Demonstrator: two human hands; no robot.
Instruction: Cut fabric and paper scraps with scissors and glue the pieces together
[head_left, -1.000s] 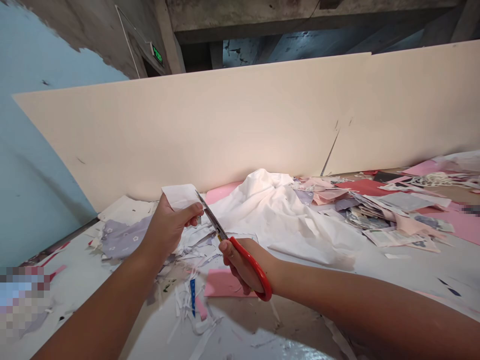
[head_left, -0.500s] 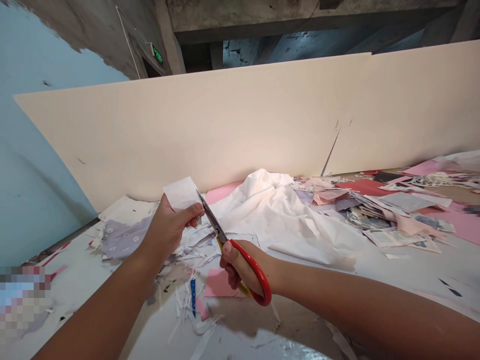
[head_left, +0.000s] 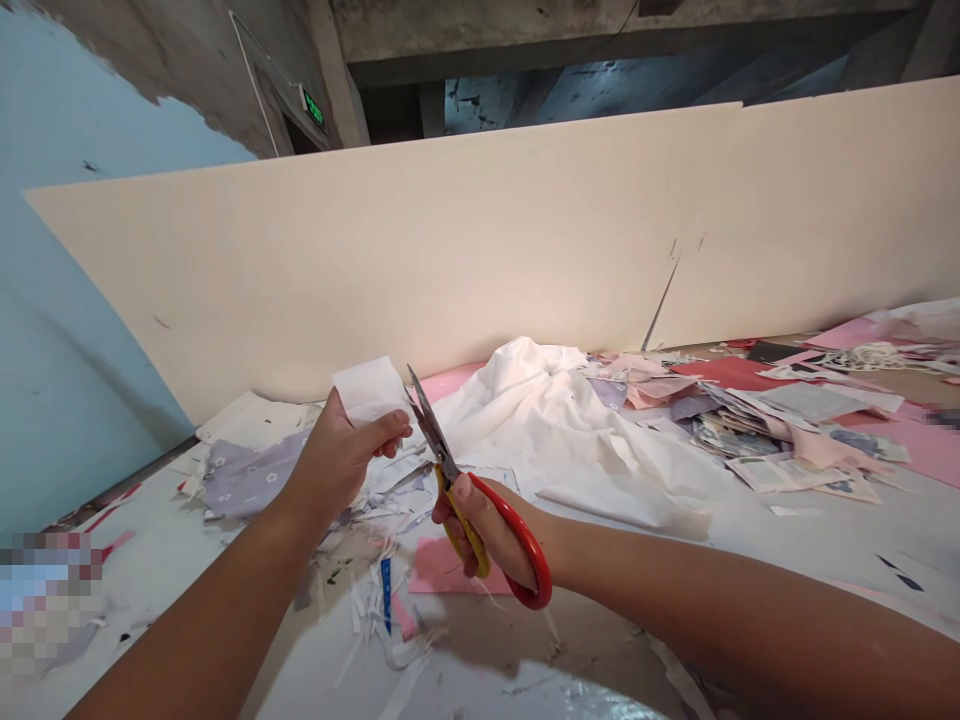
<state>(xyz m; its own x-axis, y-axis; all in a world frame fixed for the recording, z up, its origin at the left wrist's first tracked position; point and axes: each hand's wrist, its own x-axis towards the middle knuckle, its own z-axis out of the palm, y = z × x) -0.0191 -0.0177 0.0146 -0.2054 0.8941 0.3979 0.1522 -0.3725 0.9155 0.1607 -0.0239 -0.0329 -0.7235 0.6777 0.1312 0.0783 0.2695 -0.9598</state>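
My left hand [head_left: 349, 450] pinches a small white piece [head_left: 373, 388], paper or cloth, between thumb and fingers. Its upper part stands up above my thumb. My right hand [head_left: 487, 525] is wrapped round the handles of a pair of scissors [head_left: 439, 430], one loop red and the other yellow. The blades are a little apart and point up and to the left, close by the right edge of the white piece. Whether a blade touches that edge I cannot tell. Below my hands lie thin white offcuts [head_left: 371, 600] and a pink sheet [head_left: 427, 567].
A crumpled white cloth [head_left: 540, 420] lies behind the scissors. To the right is a heap of scraps [head_left: 750, 420] in pink, red and white. Purple flowered fabric [head_left: 251, 478] rests at the left. A tall cream board [head_left: 450, 250] stands along the table's far side.
The scissors have opened slightly and shifted a bit to the right, with more of the yellow loop showing. My left hand with the white piece has moved a little to the right.
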